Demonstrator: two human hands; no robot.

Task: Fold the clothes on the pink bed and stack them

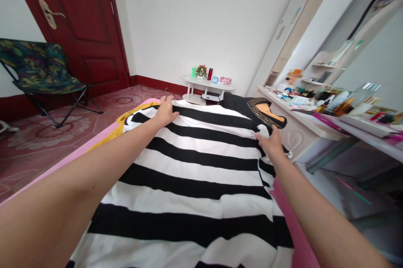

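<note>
While a white wall [195,20] closes off the far side and a red door [72,29] stands far left, a black-and-white striped garment [176,186] stretches across the middle, from the near edge to the far end of a pink cover [301,253]. On the right, a white surface [317,123] is crowded with bottles; far left sits a folding chair [34,66]. A black garment [234,102] with a patterned collar lies beyond the striped one's far right corner, and yellow cloth [128,113] peeks out along its left side. The left hand [166,110] rests on the far edge, left of middle, thumb and fingers parted; whether it grips the fabric I cannot tell. The right hand [270,141] appears to pinch a bunched white fold at the far right corner. The step looks like spreading the striped garment flat by its far edge. Ripples remain near right, so the next move seems to call for an even, light pull from both sides, without dragging the black garment along.
</note>
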